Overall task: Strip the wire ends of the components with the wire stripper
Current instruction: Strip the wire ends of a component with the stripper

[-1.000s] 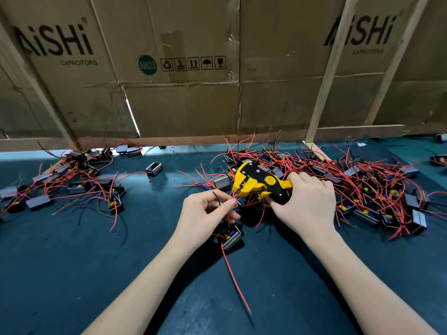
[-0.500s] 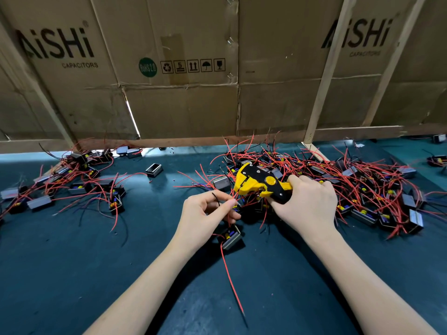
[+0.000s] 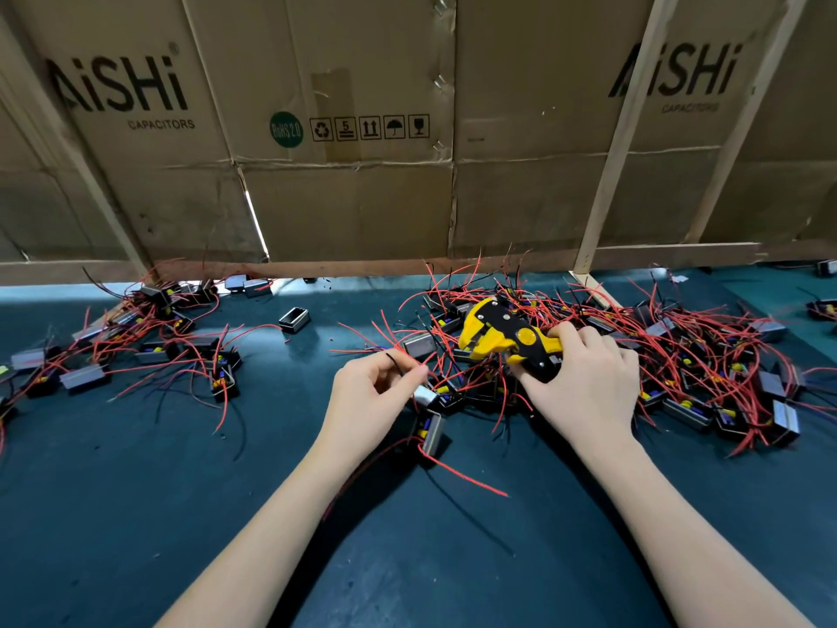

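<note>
My right hand (image 3: 584, 383) grips the handles of a yellow and black wire stripper (image 3: 502, 337), whose jaws point left over the pile. My left hand (image 3: 371, 401) pinches a thin black wire (image 3: 394, 362) between thumb and forefinger, a little left of the jaws. Just below that hand lies a small grey-cased component (image 3: 432, 435) with a long red wire (image 3: 462, 475) trailing toward me. A large heap of such components with red and black wires (image 3: 679, 355) spreads behind and right of my right hand.
A second, smaller heap of components (image 3: 149, 346) lies at the left on the dark green mat (image 3: 136, 514). One lone case (image 3: 294, 319) sits between the heaps. Cardboard sheets (image 3: 344, 129) on a wooden frame (image 3: 611, 142) close off the back.
The component below my left hand has turned, and its red wire now trails right instead of straight toward me. Both hands keep their hold and have barely shifted.
</note>
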### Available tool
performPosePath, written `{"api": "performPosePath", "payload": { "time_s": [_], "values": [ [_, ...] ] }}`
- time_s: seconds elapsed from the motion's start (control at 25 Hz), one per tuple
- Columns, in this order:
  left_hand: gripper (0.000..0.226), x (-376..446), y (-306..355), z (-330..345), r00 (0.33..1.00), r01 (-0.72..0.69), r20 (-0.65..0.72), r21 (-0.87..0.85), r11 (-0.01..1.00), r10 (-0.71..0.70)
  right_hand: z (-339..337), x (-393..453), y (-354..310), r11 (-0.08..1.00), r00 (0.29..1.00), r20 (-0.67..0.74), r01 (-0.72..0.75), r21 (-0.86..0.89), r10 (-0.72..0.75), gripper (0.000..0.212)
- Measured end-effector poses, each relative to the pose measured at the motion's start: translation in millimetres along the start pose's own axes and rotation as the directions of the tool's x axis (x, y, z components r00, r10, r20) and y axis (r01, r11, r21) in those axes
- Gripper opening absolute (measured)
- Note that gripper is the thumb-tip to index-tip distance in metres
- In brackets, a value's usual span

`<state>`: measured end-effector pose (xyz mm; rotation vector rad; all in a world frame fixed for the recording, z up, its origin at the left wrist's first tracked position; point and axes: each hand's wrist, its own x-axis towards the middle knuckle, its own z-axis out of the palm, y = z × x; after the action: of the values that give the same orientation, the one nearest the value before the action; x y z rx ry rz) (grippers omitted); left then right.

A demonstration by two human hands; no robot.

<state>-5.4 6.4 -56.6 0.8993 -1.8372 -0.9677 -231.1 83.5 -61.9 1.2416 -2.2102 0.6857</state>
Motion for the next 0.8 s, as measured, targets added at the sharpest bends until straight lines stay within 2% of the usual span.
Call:
{"api": "performPosePath", "payload": {
  "time_s": [0.12, 0.2, 0.28, 0.32, 0.4, 0.48, 0.52, 0.56, 0.64, 0.72, 0.8],
  "values": [
    [0.011, 0.8, 1.8, -2.4, 0.999, 0.01, 0.052, -0.188, 0.982, 0.0, 2.0, 1.7, 7.0, 0.998, 0.999, -0.014, -0.047, 0.048, 0.048, 0.055],
    [0.043, 1.1, 2.1, -3.9, 0.985, -0.023, 0.161, -0.22, 0.975, 0.06, 2.0, 3.0, 9.6, 0.996, 0.998, -0.003, -0.069, 0.064, 0.069, 0.053],
    [0.071, 3.5, 2.2, -9.2, 0.978, -0.07, 0.187, -0.091, 0.993, 0.086, 2.4, 3.7, 11.0, 0.994, 0.996, 0.009, -0.084, 0.067, 0.084, 0.052],
    [0.071, 5.8, 3.2, -15.2, 0.984, -0.102, 0.144, -0.015, 0.995, 0.103, 2.5, 3.8, 11.6, 0.994, 0.996, 0.018, -0.091, 0.066, 0.09, 0.052],
    [0.05, 11.9, 6.8, -37.0, 0.977, -0.186, -0.069, 0.191, 0.964, 0.202, 2.8, 3.5, 12.5, 0.993, 0.995, 0.021, -0.095, 0.069, 0.093, 0.053],
    [0.03, 18.7, 5.4, -68.6, 0.893, -0.178, -0.292, 0.47, 0.865, 0.343, 3.4, 2.7, 12.8, 0.993, 0.996, 0.017, -0.09, 0.078, 0.089, 0.054],
    [0.027, 21.1, 2.5, -86.9, 0.848, -0.086, -0.395, 0.555, 0.828, 0.353, 3.6, 2.7, 12.3, 0.993, 0.996, 0.021, -0.088, 0.079, 0.086, 0.054],
    [0.026, 22.0, -1.8, -104.1, 0.812, 0.054, -0.493, 0.597, 0.8, 0.313, 3.9, 2.8, 12.0, 0.993, 0.996, 0.029, -0.086, 0.075, 0.084, 0.055],
    [0.027, 21.0, -15.8, -130.3, 0.776, 0.381, -0.622, 0.59, 0.712, 0.1, 4.5, 3.5, 12.3, 0.995, 0.996, 0.044, -0.081, 0.064, 0.078, 0.055],
    [0.031, 19.1, -29.2, -141.3, 0.789, 0.586, -0.58, 0.61, 0.533, -0.204, 3.8, 3.6, 12.2, 0.995, 0.996, 0.049, -0.074, 0.062, 0.071, 0.054],
    [0.033, 16.8, -34.2, -139.5, 0.764, 0.642, -0.493, 0.641, 0.42, -0.416, 3.4, 2.7, 11.5, 0.996, 0.997, 0.053, -0.064, 0.058, 0.06, 0.053]
  ]
}}
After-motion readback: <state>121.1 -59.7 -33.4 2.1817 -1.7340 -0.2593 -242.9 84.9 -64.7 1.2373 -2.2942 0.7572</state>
